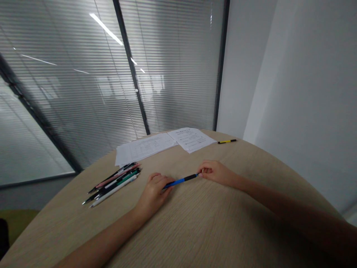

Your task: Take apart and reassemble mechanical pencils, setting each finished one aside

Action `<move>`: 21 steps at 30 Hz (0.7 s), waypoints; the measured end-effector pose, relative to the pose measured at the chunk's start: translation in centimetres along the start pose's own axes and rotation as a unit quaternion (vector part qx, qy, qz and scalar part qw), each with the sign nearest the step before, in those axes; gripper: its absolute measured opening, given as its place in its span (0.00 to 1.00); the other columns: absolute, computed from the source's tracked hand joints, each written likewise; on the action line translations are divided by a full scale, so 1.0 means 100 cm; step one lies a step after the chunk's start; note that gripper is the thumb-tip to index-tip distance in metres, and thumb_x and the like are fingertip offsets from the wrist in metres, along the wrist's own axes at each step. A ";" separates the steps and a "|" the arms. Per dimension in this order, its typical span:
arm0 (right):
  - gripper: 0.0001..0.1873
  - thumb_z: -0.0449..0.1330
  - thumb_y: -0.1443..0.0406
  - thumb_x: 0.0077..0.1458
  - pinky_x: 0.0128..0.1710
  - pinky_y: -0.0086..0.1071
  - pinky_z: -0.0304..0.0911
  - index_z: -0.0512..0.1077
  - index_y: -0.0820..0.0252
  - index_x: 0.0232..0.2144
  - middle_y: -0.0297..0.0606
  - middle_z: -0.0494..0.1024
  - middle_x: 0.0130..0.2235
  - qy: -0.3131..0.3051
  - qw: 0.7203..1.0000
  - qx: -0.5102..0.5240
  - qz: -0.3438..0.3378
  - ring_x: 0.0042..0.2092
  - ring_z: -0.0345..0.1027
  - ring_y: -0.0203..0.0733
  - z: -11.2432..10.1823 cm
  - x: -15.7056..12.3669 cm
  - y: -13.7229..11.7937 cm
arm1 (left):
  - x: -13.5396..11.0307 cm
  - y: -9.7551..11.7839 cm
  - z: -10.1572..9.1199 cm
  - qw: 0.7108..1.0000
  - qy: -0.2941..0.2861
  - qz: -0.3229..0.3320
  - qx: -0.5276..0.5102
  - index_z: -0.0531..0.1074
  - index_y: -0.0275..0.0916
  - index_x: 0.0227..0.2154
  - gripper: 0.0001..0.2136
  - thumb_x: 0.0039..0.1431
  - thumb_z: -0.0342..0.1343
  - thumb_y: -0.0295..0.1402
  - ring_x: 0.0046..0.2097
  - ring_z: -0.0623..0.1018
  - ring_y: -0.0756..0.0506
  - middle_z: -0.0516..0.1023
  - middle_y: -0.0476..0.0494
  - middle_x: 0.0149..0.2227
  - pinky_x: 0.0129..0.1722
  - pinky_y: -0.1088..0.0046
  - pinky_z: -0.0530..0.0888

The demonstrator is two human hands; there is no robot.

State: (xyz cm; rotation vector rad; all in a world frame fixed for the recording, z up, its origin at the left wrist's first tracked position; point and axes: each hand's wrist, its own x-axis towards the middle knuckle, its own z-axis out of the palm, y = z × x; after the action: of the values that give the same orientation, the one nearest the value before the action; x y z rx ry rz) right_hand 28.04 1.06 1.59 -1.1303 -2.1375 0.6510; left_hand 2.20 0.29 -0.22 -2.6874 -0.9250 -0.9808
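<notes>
A blue pen (180, 181) with a black grip lies between my two hands, low over the table (212, 227). My left hand (156, 190) is closed round its blue end, and the fingers partly cover that end. At the black end, the fingertips of my right hand (213, 171) are pinched together on the pen's tip. Whether a small part sits between those fingertips is too small to make out. To the left of my left hand lies a loose bundle of several pens (117, 182), in black, pink, green and white.
Printed sheets (146, 147) lie at the table's back left, with another printed sheet (192, 138) overlapping them. A yellow and black pen (227, 141) rests near the back right edge. Beyond stand a glass partition with blinds (178, 67) and a white wall (301, 82).
</notes>
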 end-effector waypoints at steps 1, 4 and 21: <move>0.04 0.57 0.69 0.47 0.32 0.28 0.61 0.72 0.63 0.28 0.36 0.72 0.31 -0.001 1.000 0.006 -0.001 0.30 0.64 0.33 0.001 0.000 0.000 | 0.000 0.000 0.000 1.000 0.001 -0.002 0.002 0.69 0.39 0.34 0.07 0.58 0.47 0.30 0.32 0.75 0.47 0.77 0.45 0.30 0.42 0.63 0.65; 0.04 0.57 0.70 0.47 0.31 0.28 0.61 0.72 0.61 0.28 0.35 0.72 0.30 -0.001 1.000 0.011 0.003 0.30 0.64 0.33 0.004 -0.002 0.000 | 0.000 0.000 -0.001 1.000 0.000 -0.011 0.003 0.70 0.39 0.34 0.07 0.58 0.47 0.31 0.32 0.75 0.46 0.77 0.45 0.29 0.41 0.63 0.66; 0.03 0.57 0.69 0.48 0.32 0.28 0.61 0.71 0.61 0.28 0.35 0.73 0.30 0.025 1.000 0.004 0.001 0.30 0.65 0.34 0.013 -0.003 0.006 | -0.001 0.002 -0.003 0.999 -0.016 0.026 0.010 0.70 0.39 0.34 0.08 0.58 0.46 0.29 0.30 0.75 0.48 0.77 0.47 0.28 0.43 0.63 0.64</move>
State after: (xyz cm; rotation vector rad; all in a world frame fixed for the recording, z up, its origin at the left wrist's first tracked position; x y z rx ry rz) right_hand 27.55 0.89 0.22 -1.1322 -2.0907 0.6243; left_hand 2.10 0.01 0.00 -2.7026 -0.8609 -0.9163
